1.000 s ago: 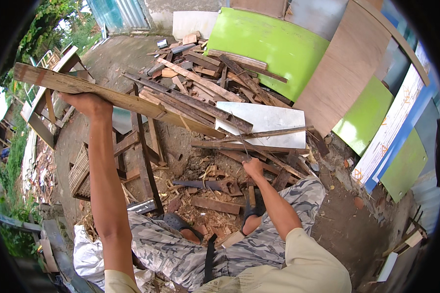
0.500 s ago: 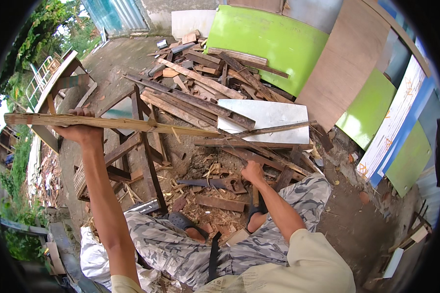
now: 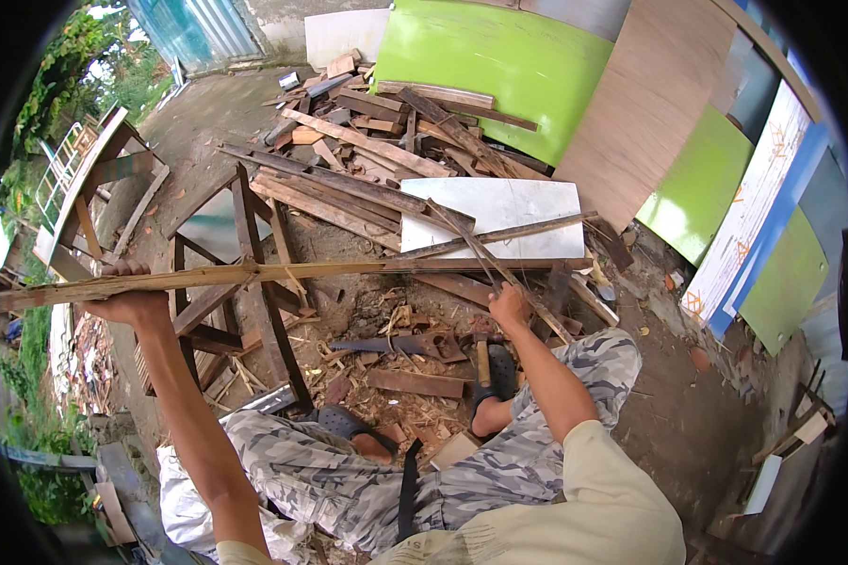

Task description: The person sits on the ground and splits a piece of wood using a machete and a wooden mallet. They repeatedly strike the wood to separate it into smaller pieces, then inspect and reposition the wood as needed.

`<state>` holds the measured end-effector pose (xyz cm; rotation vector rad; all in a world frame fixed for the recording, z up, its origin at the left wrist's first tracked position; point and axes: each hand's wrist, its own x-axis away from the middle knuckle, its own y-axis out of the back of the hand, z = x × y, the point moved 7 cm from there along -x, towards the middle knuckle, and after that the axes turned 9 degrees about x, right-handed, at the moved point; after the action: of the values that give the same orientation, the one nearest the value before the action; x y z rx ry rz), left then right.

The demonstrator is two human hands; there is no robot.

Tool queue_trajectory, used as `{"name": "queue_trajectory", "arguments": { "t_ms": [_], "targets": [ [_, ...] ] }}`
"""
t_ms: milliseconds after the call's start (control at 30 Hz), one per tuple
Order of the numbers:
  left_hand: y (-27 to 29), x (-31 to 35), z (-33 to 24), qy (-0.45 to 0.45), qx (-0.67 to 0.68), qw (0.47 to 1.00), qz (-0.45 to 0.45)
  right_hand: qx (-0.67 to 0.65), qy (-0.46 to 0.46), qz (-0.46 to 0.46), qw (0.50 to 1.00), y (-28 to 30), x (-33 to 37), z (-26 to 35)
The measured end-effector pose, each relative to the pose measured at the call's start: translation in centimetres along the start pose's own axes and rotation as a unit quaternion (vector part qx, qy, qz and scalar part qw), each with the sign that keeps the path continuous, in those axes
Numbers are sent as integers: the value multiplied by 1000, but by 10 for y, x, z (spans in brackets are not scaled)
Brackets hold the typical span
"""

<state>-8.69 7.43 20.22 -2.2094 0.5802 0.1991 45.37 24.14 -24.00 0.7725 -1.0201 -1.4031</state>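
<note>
My left hand (image 3: 132,299) is closed around a long, pale, rough-edged wooden strip (image 3: 283,272), held nearly level above a dark wooden frame (image 3: 259,250). The strip's far end reaches right, over the timber pile. My right hand (image 3: 510,307) is closed at a thin, weathered wooden stick (image 3: 462,233) that slants down to the right; the fingers hide the exact hold. Below the hands, a handsaw (image 3: 396,346) lies on the chip-strewn ground. Beside my right foot stands a hammer-like tool (image 3: 483,363) with a wooden handle, its head partly hidden.
Dark planks and offcuts (image 3: 349,193) pile up ahead, with a white panel (image 3: 490,221) on them. Green boards (image 3: 499,80) and a brown sheet (image 3: 655,104) lean behind. A short wood block (image 3: 415,383) lies near my feet. At left is a tilted wooden frame (image 3: 89,202).
My left hand has moved left and lower with the long strip. My right hand has shifted right, and the thin stick beside it has swung to a steeper slant.
</note>
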Motion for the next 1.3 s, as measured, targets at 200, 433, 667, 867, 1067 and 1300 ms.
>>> {"name": "queue_trajectory", "arguments": {
  "t_ms": [200, 433, 667, 867, 1067, 1300],
  "targets": [
    [47, 46, 65, 80, 20, 995, -52, 93, -60, 0, 994, -2, -6, -92],
    [102, 72, 110, 161, 29, 983, -79, 133, -48, 26, 990, -18, 7, -119],
    [127, 67, 129, 191, 27, 976, -102, 151, 19, 8, 988, -7, 1, -91],
    [138, 58, 133, 199, 43, 972, -114, 171, 62, -66, 981, 35, 11, -91],
    [136, 50, 132, 199, 50, 971, -123, 208, 248, -100, 941, 66, -1, -6],
    [135, 44, 125, 185, 62, 975, -108, 226, 367, -17, 902, 18, -85, 101]
  ]
}}
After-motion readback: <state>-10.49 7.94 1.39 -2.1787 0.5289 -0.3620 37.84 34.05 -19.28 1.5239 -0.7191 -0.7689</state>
